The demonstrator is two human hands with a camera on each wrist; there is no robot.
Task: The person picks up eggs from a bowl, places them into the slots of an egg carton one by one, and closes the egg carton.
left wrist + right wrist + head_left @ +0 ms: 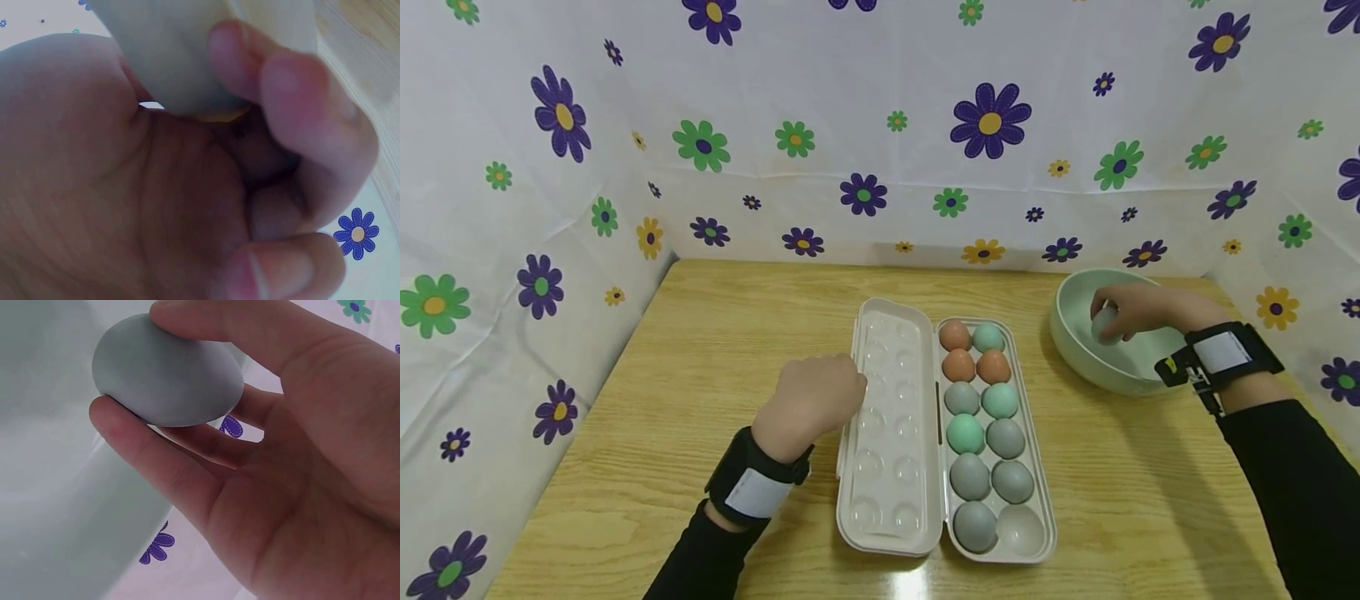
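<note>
My right hand point(1138, 307) pinches a grey egg point(165, 372) between thumb and fingers, over the inside of the pale green bowl point(1078, 342). My left hand point(816, 396) grips the left edge of the egg carton's open lid point(887, 450); in the left wrist view its fingers point(325, 106) curl at the whitish rim. The carton's base point(1045, 542) lies to the right of the lid, filled with brown, green and grey eggs such as a grey egg point(975, 526) at the near left. The near right cup point(1022, 532) holds no egg.
A wooden table point(685, 333) carries the carton and the bowl. Behind and at both sides hangs a white cloth point(850, 83) with purple, green and yellow flowers. The bowl stands at the table's far right, near the cloth.
</note>
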